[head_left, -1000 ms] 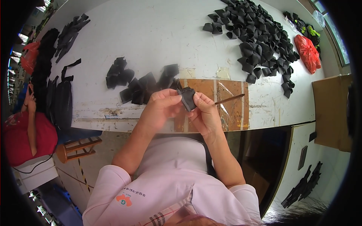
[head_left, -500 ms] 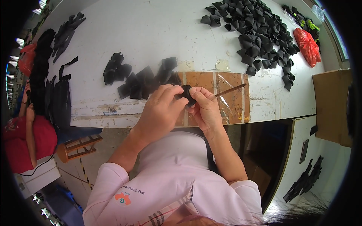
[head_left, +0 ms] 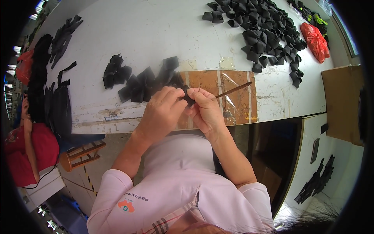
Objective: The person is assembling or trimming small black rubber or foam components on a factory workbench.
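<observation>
A small folded piece of black fabric (head_left: 188, 97) is pinched between my two hands above the table's near edge. My left hand (head_left: 163, 111) closes on its left side with thumb and fingertips. My right hand (head_left: 206, 109) grips the other side with thumb and forefinger. A thin brown pointed stick (head_left: 235, 89) juts out to the right from my right hand, its inner end hidden by the fingers. Beneath them lies a brown taped board (head_left: 239, 107). Several similar black pieces (head_left: 142, 82) lie just beyond my left hand.
A large heap of folded black pieces (head_left: 269, 33) covers the table's far right, beside a red plastic bag (head_left: 314, 43). A cardboard box (head_left: 343, 103) stands at the right. Black strips (head_left: 64, 37) lie far left, near a person in red (head_left: 31, 152). A wooden stool (head_left: 83, 155) stands below the table.
Both hands have shifted slightly left in the picture with the black piece, as has much of the scene. The stick still points right from my right hand.
</observation>
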`<state>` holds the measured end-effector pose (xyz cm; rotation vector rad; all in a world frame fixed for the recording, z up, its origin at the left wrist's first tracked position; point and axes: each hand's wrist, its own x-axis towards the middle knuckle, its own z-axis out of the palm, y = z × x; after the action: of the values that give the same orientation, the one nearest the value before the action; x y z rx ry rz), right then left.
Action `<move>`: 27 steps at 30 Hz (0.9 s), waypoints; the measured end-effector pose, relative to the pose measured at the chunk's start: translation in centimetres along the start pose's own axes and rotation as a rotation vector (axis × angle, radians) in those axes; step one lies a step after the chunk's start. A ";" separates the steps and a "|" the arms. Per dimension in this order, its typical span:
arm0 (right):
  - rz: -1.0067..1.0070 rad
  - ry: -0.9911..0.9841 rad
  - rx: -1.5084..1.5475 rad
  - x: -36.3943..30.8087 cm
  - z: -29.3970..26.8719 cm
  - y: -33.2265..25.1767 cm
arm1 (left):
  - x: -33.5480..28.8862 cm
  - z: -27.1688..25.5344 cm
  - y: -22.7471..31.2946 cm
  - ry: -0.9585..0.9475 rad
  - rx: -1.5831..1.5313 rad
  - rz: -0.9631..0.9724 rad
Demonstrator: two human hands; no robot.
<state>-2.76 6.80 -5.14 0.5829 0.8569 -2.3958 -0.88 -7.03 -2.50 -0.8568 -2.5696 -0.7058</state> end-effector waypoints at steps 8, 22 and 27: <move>-0.288 -0.079 -0.045 -2.0 0.1 0.8 | -0.4 -0.5 0.0 0.077 -0.903 -0.788; -1.101 -0.138 -1.064 -4.1 0.8 -1.0 | 0.2 -1.5 0.4 0.030 -1.031 -0.660; -1.109 -0.011 -1.068 -4.2 0.8 -0.5 | 0.6 -0.6 2.0 0.244 -0.829 -0.756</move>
<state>-0.05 7.97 -2.04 -0.4713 2.6518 -2.1439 0.08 -5.70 -1.02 0.0983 -2.2983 -2.0194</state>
